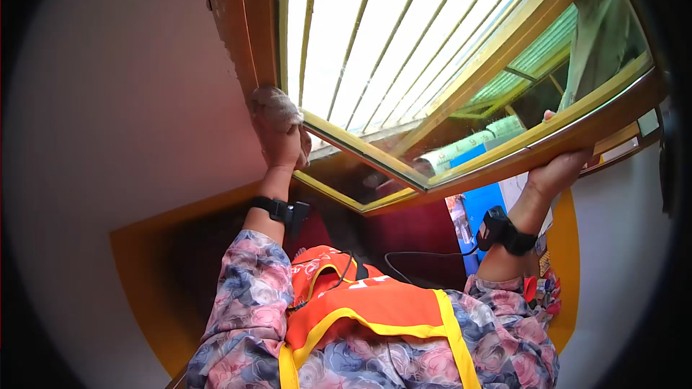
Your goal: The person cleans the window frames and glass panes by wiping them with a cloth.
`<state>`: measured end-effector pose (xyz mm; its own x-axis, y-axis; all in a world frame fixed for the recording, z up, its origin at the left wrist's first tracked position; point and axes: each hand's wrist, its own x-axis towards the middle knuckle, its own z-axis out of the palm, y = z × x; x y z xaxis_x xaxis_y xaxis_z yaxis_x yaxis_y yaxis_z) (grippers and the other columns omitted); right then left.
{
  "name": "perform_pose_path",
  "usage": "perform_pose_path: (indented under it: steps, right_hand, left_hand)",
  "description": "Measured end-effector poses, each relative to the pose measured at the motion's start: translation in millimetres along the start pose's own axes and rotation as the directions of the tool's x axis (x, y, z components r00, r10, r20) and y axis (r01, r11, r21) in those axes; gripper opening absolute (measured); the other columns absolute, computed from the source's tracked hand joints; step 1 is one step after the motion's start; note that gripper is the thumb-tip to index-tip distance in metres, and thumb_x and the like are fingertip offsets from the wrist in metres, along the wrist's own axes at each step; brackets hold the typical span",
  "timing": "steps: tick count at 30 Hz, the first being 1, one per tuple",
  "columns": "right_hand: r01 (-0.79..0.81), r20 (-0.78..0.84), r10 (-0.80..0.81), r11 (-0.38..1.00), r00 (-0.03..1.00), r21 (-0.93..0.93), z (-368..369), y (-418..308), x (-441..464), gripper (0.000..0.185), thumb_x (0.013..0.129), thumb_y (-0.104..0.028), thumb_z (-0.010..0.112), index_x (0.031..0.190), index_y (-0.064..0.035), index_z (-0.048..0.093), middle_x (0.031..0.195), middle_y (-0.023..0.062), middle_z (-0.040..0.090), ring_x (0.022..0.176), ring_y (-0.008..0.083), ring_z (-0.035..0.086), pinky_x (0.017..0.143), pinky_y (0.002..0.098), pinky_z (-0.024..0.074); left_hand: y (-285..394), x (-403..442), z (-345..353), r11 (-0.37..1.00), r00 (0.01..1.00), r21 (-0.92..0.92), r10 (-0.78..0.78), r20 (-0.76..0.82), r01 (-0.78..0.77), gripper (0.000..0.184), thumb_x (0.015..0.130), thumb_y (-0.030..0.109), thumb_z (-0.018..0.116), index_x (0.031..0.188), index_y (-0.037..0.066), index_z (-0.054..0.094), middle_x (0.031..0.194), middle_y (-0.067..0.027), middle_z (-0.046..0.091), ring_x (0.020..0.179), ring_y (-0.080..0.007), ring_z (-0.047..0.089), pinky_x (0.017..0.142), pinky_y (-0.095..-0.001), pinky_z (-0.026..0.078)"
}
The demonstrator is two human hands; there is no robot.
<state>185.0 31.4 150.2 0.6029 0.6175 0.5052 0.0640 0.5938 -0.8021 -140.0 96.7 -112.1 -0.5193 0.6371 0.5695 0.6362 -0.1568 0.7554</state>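
My left hand (282, 145) is raised and wrapped in a crumpled, greyish-white cloth (277, 106). It presses the cloth against the brown wooden window frame (254, 36) at the lower left corner of the pane. My right hand (561, 171) grips the lower wooden rail of the window sash (497, 161) from below. A fingertip shows above that rail, while the other fingers are hidden behind the wood. Between the two hands stretches the glass pane (404, 94), tilted in this view, with bars visible through it.
A plain wall (137, 94) lies to the left and another (613, 223) to the right. Below the sash are a dark red surface (411, 245) and blue and white papers (484, 209). A black cable (425, 253) runs near the orange apron (382, 306) on my body.
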Motion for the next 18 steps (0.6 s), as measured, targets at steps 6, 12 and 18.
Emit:
perform_pose_path:
  steps: [6, 12, 18]
  right_hand:
    - [-0.005, -0.077, 0.005, 1.0, 0.997, -0.001, 9, -3, -5, 0.043, 0.088, -0.036, 0.032, 0.107, -0.0013, 0.046, 0.089, 0.0123, 0.053, 0.082, 0.0248, 0.059, 0.078, 0.0327, 0.0474]
    - [0.007, 0.041, -0.009, 0.999, 0.999, 0.031, -1, 2, 0, 0.048, 0.089, -0.04, 0.029, 0.118, -0.0031, 0.04, 0.104, 0.0128, 0.048, 0.087, 0.0254, 0.057, 0.08, 0.0339, 0.0491]
    - [0.029, 0.044, -0.03, 0.999, 0.999, 0.023, -1, 3, 4, 0.047, 0.089, -0.039, 0.03, 0.117, -0.003, 0.041, 0.103, 0.0131, 0.05, 0.088, 0.0259, 0.057, 0.08, 0.0346, 0.0489]
  left_hand:
    - [55, -76, 25, 0.888, 0.909, -0.268, -0.292, 0.297, 0.373, 0.046, 0.073, 0.019, 0.063, 0.111, 0.008, 0.039, 0.103, -0.0106, 0.049, 0.097, -0.024, 0.051, 0.083, -0.0327, 0.042]
    - [101, -156, 25, 0.839, 0.729, -0.246, -0.232, 0.644, 0.485, 0.097, 0.067, 0.021, 0.068, 0.134, 0.004, -0.001, 0.118, -0.0204, 0.042, 0.106, -0.0316, 0.048, 0.089, -0.0323, 0.038]
    - [63, -54, -31, 0.857, 0.929, -0.369, -0.291, 0.228, 0.36, 0.055, 0.064, 0.001, 0.066, 0.114, 0.007, 0.044, 0.1, -0.0097, 0.052, 0.092, -0.0205, 0.053, 0.078, -0.0305, 0.046]
